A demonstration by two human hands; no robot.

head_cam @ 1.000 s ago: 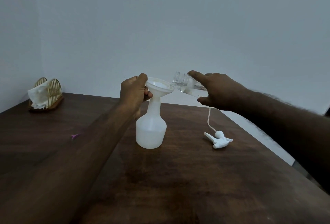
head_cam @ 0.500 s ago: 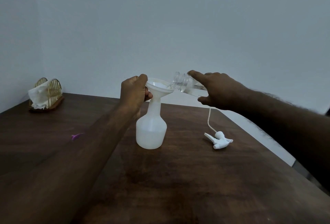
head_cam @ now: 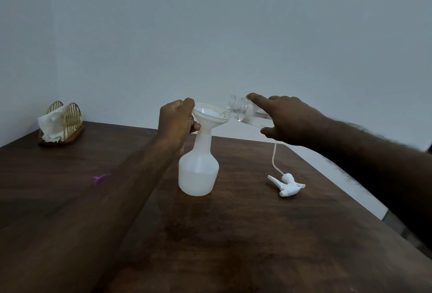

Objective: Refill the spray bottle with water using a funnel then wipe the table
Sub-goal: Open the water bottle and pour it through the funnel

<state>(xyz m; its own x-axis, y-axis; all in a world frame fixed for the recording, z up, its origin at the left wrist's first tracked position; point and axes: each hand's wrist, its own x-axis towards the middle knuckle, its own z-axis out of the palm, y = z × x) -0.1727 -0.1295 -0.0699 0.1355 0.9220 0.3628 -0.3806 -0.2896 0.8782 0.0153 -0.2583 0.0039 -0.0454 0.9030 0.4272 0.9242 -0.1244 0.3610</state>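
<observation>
1. Head view: a white translucent spray bottle (head_cam: 198, 173) stands upright near the middle of a dark wooden table (head_cam: 233, 246), its trigger head removed.
2. A white funnel (head_cam: 210, 115) sits in the bottle's neck, with its wide mouth facing up.
3. The left hand (head_cam: 176, 120) reaches in from the near left and grips the funnel at its left rim, with the fingers curled tight around the edge and the thumb on top.
4. The right hand (head_cam: 289, 120) comes in from the right and holds a clear water bottle (head_cam: 245, 111), tipped close to horizontal.
5. Its index finger lies stretched along the top of the water bottle, the thumb sits beneath it, and the other fingers wrap the body.
6. The open mouth of the water bottle hangs over the right rim of the funnel, just above it; water shows inside the clear bottle.
7. The spray bottle's lower part looks cloudier than the neck, though the liquid level cannot be told for certain.
8. The white spray trigger head (head_cam: 286, 185) lies on the table to the right of the spray bottle, well apart from it, with its thin dip tube (head_cam: 274, 157) running toward the far side.
9. At the far left corner of the table stands a gold wire napkin holder (head_cam: 67, 117) with white tissue (head_cam: 52, 122) in it.
10. A small purple scrap (head_cam: 100, 177) lies on the table left of the left forearm.
</observation>
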